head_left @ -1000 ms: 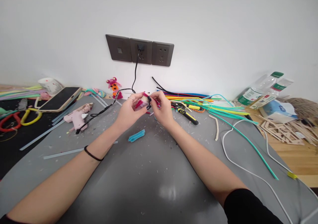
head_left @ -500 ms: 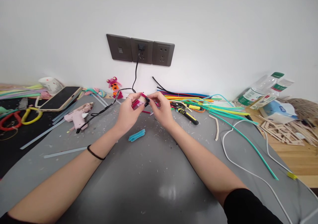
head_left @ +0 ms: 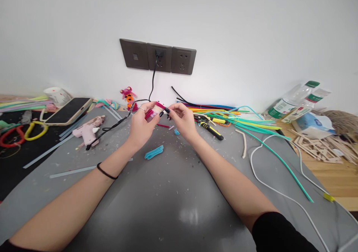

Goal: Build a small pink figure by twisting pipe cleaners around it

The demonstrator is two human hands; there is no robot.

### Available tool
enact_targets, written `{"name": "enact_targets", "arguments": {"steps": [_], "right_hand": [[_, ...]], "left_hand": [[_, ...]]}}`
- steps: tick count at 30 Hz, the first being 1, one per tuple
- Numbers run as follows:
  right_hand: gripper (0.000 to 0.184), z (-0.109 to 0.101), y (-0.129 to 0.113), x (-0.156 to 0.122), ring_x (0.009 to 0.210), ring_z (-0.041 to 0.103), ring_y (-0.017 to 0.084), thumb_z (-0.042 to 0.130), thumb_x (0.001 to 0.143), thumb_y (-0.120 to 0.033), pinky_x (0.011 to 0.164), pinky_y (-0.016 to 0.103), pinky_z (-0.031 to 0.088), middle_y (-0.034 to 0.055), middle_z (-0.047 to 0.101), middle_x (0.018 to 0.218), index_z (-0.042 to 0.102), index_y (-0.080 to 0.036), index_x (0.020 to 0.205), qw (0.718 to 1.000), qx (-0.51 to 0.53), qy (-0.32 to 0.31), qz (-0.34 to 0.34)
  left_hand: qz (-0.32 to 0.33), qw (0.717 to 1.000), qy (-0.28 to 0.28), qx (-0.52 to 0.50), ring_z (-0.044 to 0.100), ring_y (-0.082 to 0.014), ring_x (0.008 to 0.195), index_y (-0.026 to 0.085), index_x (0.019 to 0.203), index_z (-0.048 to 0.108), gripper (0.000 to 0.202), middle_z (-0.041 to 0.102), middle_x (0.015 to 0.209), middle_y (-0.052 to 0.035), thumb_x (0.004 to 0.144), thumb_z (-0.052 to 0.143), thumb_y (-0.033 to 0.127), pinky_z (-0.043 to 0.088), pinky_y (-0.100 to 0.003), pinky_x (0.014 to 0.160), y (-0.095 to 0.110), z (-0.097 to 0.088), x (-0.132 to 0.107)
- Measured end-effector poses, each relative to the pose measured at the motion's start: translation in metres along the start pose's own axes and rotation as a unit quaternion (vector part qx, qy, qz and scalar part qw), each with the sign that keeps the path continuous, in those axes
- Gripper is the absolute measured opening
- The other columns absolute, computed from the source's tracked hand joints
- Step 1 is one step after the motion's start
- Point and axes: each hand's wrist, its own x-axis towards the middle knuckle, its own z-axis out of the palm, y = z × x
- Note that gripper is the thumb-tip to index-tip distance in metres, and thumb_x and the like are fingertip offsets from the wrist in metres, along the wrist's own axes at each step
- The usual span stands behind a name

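My left hand (head_left: 141,128) is closed around a small fuzzy piece of magenta and cream pipe cleaners (head_left: 159,108), held just above the table. From the other side, the thumb and fingers of my right hand (head_left: 183,120) pinch its magenta end. Fingers cover much of the piece. Below my hands lies a folded bundle of blue pipe cleaners (head_left: 153,152). A small blue curl (head_left: 176,132) and a short red length (head_left: 163,125) rest on the tabletop close by. Behind my left hand a pink and orange fuzzy figure (head_left: 128,97) leans at the wall.
At left are a pink glue gun (head_left: 87,132) with a black cord, a phone (head_left: 68,111) and scissors (head_left: 36,130). Yellow-black pliers (head_left: 212,130) and many coloured pipe cleaners (head_left: 251,122) lie right of my hands. Bottles (head_left: 285,104) and a white cable (head_left: 275,188) are farther right.
My hands have turned and shifted slightly apart, so more of the magenta and cream piece shows. The small blue curl beneath my right hand has come into view.
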Motion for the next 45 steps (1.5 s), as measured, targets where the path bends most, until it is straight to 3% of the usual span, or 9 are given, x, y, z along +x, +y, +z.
{"name": "enact_targets", "arguments": {"steps": [7,17,20,34,45], "right_hand": [[0.039,-0.0028,0.0023,0.0033,0.070,0.059,0.013,0.076,0.079,-0.055,0.066,0.028,0.051,0.0000,0.063,0.077,0.060,-0.020,0.084,0.999,0.001,-0.035,0.034],[0.013,0.0004,-0.0051,-0.0052,0.078,0.060,0.015,0.064,0.090,-0.032,0.076,0.031,0.051,0.0031,0.065,0.086,0.063,-0.020,0.086,0.989,-0.114,-0.075,-0.063],[0.012,-0.0003,-0.0043,-0.0047,0.078,0.060,0.016,0.064,0.091,-0.031,0.076,0.032,0.051,0.0035,0.065,0.087,0.062,-0.020,0.086,0.989,-0.110,-0.068,-0.070],[0.037,-0.0021,-0.0045,0.0010,0.070,0.058,0.013,0.076,0.081,-0.054,0.068,0.029,0.051,0.0001,0.061,0.076,0.060,-0.020,0.083,1.000,0.004,-0.028,0.009],[0.051,-0.0048,-0.0032,0.0033,0.075,0.061,0.014,0.078,0.074,-0.067,0.074,0.031,0.055,0.0008,0.064,0.081,0.059,-0.021,0.085,0.999,0.019,-0.030,0.027]], "left_hand": [[-0.011,1.000,-0.003,-0.022,0.069,-0.0256,0.118,0.016,0.123,0.064,0.043,0.073,0.126,-0.0139,0.081,0.067,0.023,0.056,-0.040,0.103,-0.0030,0.0007,0.0012],[0.019,0.993,-0.001,0.120,0.072,-0.0249,0.097,0.015,0.118,0.068,0.036,0.076,0.112,-0.0120,0.084,0.063,0.024,0.057,-0.038,0.087,0.0030,-0.0060,0.0001],[0.014,0.997,0.000,0.081,0.072,-0.0242,0.100,0.016,0.118,0.066,0.035,0.075,0.114,-0.0115,0.084,0.063,0.024,0.058,-0.038,0.090,0.0040,-0.0054,0.0005],[-0.043,0.997,-0.018,-0.053,0.069,-0.0277,0.117,0.017,0.120,0.063,0.044,0.072,0.125,-0.0146,0.080,0.072,0.033,0.057,-0.045,0.103,-0.0021,-0.0008,0.0033],[-0.095,0.982,-0.030,-0.160,0.067,-0.0304,0.120,0.017,0.121,0.065,0.062,0.071,0.127,-0.0167,0.071,0.085,0.048,0.057,-0.044,0.101,-0.0021,0.0000,0.0022]]}}
